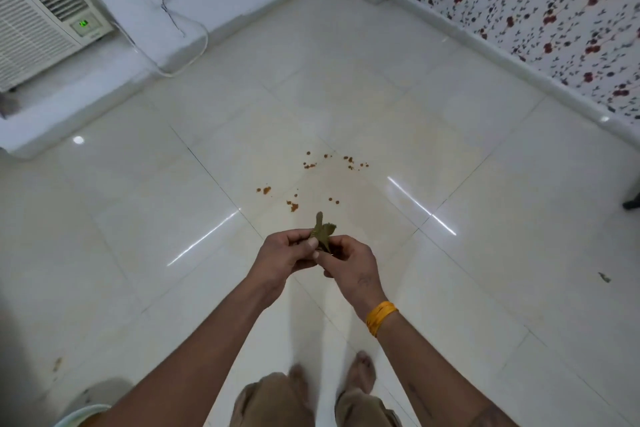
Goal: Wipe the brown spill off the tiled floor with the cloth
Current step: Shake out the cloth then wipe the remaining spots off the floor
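- cloth (322,231) bunched, pinched between left hand (289,255) and right hand (351,262), held above tiled floor (485,201)
- brown spill (304,180) lies ahead and below; scatter runs left-right; hands equally near

I count two hands, left hand (289,255) and right hand (349,262); one cloth (322,230); one wristband (381,317); one air conditioner (41,14) at upper left; two bare feet (362,371); roughly six clusters of brown spots (311,180).
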